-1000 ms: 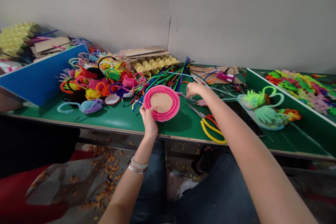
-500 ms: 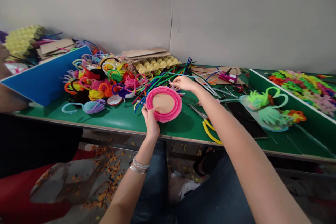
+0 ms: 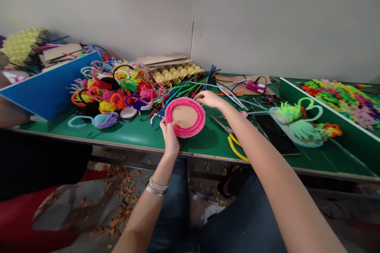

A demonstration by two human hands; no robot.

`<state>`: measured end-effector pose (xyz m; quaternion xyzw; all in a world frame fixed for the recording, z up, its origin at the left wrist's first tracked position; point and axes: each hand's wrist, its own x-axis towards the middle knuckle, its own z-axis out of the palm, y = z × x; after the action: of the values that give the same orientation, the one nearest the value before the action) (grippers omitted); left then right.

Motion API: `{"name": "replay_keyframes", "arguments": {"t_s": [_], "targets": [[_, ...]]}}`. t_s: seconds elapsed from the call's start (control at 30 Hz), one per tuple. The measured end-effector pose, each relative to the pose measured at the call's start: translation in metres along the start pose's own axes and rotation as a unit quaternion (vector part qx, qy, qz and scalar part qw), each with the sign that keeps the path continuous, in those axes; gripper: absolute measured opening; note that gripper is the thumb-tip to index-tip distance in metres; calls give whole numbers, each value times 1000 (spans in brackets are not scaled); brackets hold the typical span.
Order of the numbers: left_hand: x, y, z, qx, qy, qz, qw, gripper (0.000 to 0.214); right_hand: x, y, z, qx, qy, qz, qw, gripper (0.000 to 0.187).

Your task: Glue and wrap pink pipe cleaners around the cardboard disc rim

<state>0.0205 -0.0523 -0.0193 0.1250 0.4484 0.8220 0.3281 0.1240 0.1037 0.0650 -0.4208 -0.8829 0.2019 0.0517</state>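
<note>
A round cardboard disc (image 3: 185,116) has rings of pink pipe cleaner (image 3: 199,123) around its border. My left hand (image 3: 170,132) grips its lower left edge, thumb on the front face, and tilts it up above the green table. At the disc's upper right rim is my right hand (image 3: 207,99), its fingertips drawn together; whatever they pinch is too small to make out. Scissors with yellow handles (image 3: 236,148) lie beneath my right forearm. Behind the disc, loose pipe cleaners (image 3: 181,89) in green, blue and other colours are spread out.
Pipe-cleaner bundles (image 3: 109,91) fill the left side beside a blue board (image 3: 53,87). A yellow egg carton (image 3: 176,72) sits at the back. To the right are a dark tablet (image 3: 276,134), green pipe-cleaner figures (image 3: 305,124) and a dividing board (image 3: 329,116). Another person's arm (image 3: 13,106) is at far left.
My right hand's fingertips have shifted slightly along the disc's upper right rim, and the pale tip seen at them before no longer shows clearly. The left hand keeps its hold on the disc.
</note>
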Motion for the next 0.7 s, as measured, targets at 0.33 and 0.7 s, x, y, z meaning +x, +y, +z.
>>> {"name": "replay_keyframes", "arguments": {"t_s": [0.33,0.7], "targets": [[-3,-10,-5,72,-157,25,985,37,-74,1,-6,260,141,-102,950,40],[-10,-5,-6,121,-260,7,958,42,-100,0,20,293,63,-75,951,41]]}}
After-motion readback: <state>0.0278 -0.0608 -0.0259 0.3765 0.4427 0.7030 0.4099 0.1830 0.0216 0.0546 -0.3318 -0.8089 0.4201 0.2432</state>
